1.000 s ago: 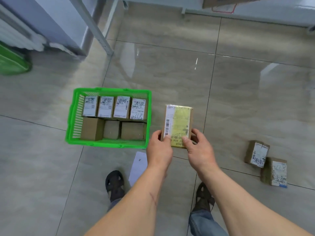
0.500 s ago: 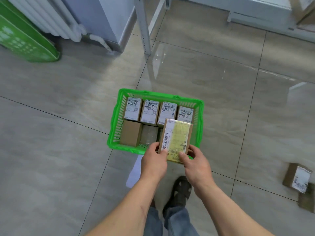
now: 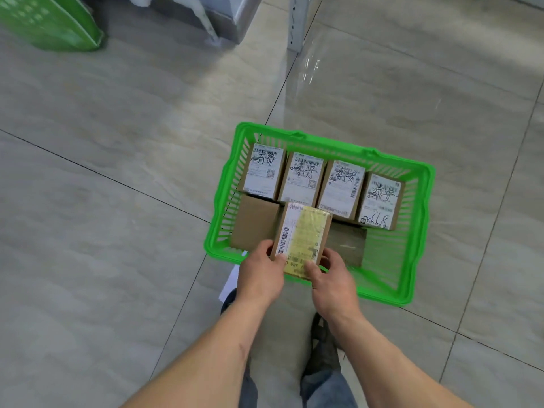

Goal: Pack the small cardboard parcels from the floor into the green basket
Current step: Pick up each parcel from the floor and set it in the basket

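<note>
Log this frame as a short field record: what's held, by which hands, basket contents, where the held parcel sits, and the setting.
held item: parcel with yellow label
left hand: grips its near left corner
right hand: grips its near right corner
held parcel position: over the near row of the green basket, near end past the front rim
far row: four white-labelled parcels
near row: plain brown parcels, partly hidden
setting: grey tiled floor

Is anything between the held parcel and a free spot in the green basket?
Parcels already fill the basket floor beneath the yellow-taped parcel, gripped by left hand and right hand; it must stack on top.
</note>
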